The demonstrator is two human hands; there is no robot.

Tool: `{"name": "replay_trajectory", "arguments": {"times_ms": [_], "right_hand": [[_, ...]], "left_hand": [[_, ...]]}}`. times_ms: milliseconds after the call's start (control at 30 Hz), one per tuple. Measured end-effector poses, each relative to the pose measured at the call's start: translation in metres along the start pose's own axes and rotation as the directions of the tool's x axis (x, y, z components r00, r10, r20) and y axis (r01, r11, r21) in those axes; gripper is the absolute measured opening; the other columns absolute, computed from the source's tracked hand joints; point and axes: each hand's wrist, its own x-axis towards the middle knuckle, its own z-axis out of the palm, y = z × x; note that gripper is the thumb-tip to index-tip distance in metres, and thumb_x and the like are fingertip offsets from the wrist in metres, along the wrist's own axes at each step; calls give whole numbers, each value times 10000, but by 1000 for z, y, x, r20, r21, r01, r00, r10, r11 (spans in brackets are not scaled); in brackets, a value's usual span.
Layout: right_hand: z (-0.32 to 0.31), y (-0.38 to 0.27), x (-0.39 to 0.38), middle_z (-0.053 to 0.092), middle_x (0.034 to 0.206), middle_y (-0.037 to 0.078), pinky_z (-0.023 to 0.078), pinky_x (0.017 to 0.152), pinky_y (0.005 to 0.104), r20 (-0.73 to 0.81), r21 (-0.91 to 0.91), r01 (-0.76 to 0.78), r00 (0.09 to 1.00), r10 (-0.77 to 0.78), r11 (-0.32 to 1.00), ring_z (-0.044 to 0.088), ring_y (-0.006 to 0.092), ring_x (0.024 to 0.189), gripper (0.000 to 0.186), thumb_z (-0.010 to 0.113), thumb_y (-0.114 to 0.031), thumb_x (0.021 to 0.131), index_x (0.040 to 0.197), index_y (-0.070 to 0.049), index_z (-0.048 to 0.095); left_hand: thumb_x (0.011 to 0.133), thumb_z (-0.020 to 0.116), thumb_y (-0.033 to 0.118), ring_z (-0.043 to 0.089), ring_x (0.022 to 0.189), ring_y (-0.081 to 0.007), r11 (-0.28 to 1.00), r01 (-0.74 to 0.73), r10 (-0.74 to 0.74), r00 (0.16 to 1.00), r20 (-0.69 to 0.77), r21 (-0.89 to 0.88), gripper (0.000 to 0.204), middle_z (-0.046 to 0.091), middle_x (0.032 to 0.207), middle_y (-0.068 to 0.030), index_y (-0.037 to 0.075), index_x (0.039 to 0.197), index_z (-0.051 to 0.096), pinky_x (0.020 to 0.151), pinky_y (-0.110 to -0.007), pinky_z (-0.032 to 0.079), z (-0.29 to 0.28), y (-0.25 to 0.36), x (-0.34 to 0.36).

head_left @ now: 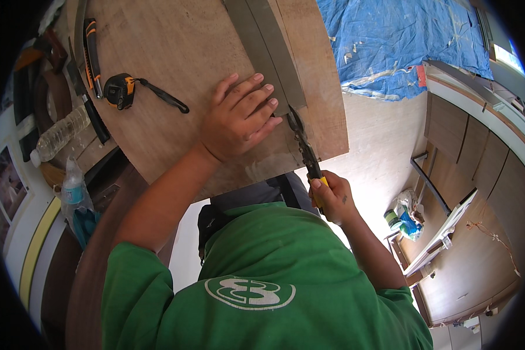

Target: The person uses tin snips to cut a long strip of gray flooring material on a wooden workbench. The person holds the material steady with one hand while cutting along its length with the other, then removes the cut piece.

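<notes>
Gripping snips in your curled right hand; blades ahead of it, at near end of gray strip. Your left hand: spread, palm down on wooden board, beside the strip.

Pale oval emblem on green shirt; bottle label too small to read.
</notes>
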Motion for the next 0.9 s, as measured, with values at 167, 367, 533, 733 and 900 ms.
{"name": "replay_trajectory", "arguments": {"times_ms": [167, 367, 533, 733, 900], "right_hand": [[2, 0, -1, 611, 733, 26, 486, 624, 307, -17, 18, -7, 1000, 7, 1000, 604, 121, 659, 464, 674, -452, 1019, 984, 11, 676], [2, -3, -2, 611, 740, 24, 502, 637, 308, -18, 14, -25, 1000, 25, 1000, 609, 124, 665, 442, 676, -424, 1020, 989, 17, 675], [2, -4, -2, 616, 743, 34, 507, 645, 313, -13, 21, -12, 1000, 12, 1000, 617, 132, 676, 430, 662, -407, 1021, 1007, 23, 670], [2, -3, 1, 623, 748, 44, 496, 653, 320, 7, -12, 34, 999, -34, 999, 622, 140, 691, 466, 638, -440, 1013, 1031, 24, 670], [6, -7, 0, 621, 747, 38, 486, 648, 320, -7, 0, 12, 1000, -12, 1000, 617, 137, 696, 496, 638, -476, 1013, 1010, 19, 666]], "left_hand": [[844, 886, 334, 640, 1340, -258, 1000, -9, 9, 1000, 10, 9, 305, 729, 1289, -34, 150, 1068, 793, 1178, -536, 412, 0, 0, 0], [868, 867, 340, 639, 1350, -254, 999, -17, 17, 1000, 12, 39, 280, 735, 1297, -38, 157, 1066, 792, 1180, -545, 410, 2, 0, -3], [885, 855, 336, 645, 1348, -248, 999, -10, 10, 1000, 12, 40, 259, 740, 1292, -41, 160, 1063, 787, 1181, -543, 407, 3, 0, -4], [890, 855, 329, 654, 1343, -250, 999, -9, 9, 1000, 3, 35, 251, 740, 1290, -43, 157, 1059, 786, 1173, -530, 410, 3, 0, -4], [893, 860, 319, 664, 1338, -253, 1000, -7, 7, 1000, 2, 30, 245, 742, 1279, -42, 155, 1062, 790, 1170, -514, 411, 1, 1, -2]]}}
